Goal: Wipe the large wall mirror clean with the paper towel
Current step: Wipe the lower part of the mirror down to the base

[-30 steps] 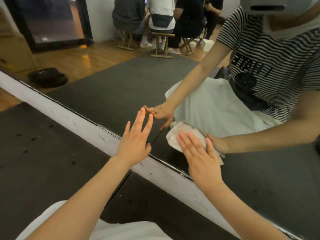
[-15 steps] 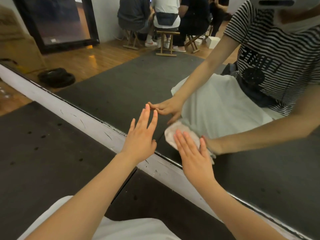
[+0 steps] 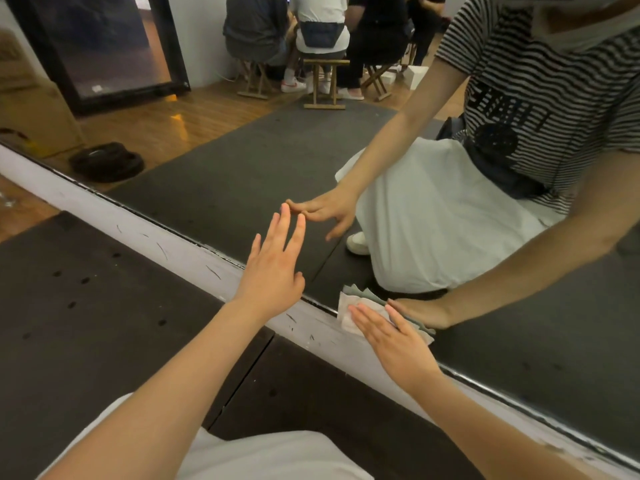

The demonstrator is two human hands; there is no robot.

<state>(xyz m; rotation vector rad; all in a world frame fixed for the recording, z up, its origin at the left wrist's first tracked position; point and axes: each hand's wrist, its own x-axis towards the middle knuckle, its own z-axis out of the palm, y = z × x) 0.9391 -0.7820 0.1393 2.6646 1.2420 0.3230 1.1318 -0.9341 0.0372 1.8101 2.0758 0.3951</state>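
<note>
mirror (image 3: 242, 174) fills the upper half of the head view, white bottom frame (image 3: 180, 251) running from 9 o'clock down to 4 o'clock. paper towel (image 3: 353, 306) sits at the glass's lower edge, overlapping the frame, about 4 o'clock of centre. right hand (image 3: 394, 337) lies flat on it, fingers straight and slightly apart, pressing it down. left hand (image 3: 273, 271) at centre, fingers straight and spread, tips touching the glass, holding nothing. dark floor mat (image 3: 86, 323) below.

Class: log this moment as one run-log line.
left hand: flat on mirror | right hand: pressing paper towel at mirror's bottom edge | phase: wiping
</note>
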